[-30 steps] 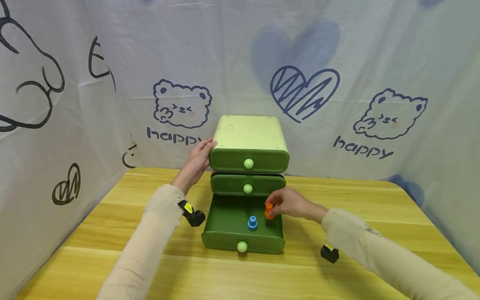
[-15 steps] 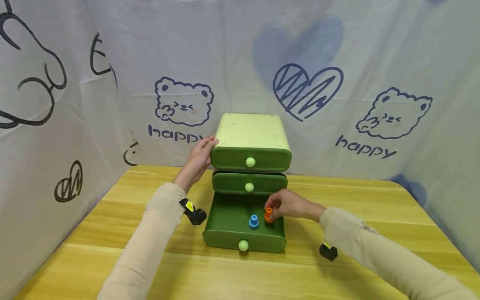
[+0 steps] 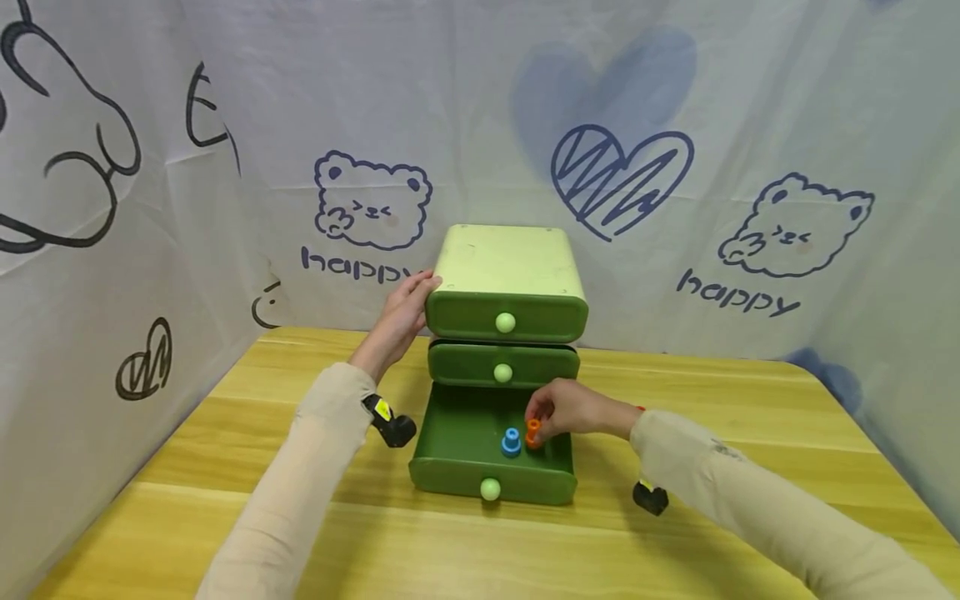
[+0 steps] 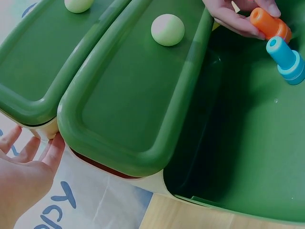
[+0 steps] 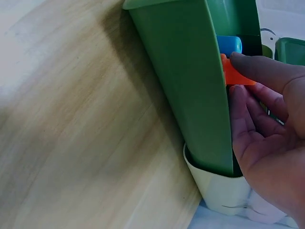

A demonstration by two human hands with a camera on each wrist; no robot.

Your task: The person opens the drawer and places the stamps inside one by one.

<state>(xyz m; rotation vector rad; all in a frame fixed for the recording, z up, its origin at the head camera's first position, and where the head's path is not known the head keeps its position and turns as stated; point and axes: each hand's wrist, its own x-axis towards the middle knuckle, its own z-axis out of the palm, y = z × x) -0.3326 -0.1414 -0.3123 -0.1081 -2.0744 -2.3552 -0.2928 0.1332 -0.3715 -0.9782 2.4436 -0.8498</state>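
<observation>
A small cabinet (image 3: pixel 510 258) with a pale yellow-green top and green drawers stands on the table. My left hand (image 3: pixel 400 321) lies against its upper left side; in the left wrist view, fairly straight fingers (image 4: pixel 55 150) touch the casing. The bottom drawer (image 3: pixel 461 417) is pulled out. Inside it, at the right, my right hand (image 3: pixel 573 408) pinches an orange stepped plastic peg (image 3: pixel 533 429) between thumb and fingers. A blue peg (image 3: pixel 512 443) of similar shape stands on the drawer floor, just left of the orange one. Whether the two touch, I cannot tell.
Above the pulled-out drawer, the middle drawer (image 3: pixel 465 364) sticks out slightly, while the top drawer (image 3: pixel 465 315) looks closed. Round pale knobs mark each front. A printed white cloth (image 3: pixel 480 108) hangs behind the wooden table (image 3: pixel 315 533).
My right hand has moved the orange peg slightly left and nearer me, closer to the blue peg. My left hand keeps its place on the cabinet. The head view has shifted slightly.
</observation>
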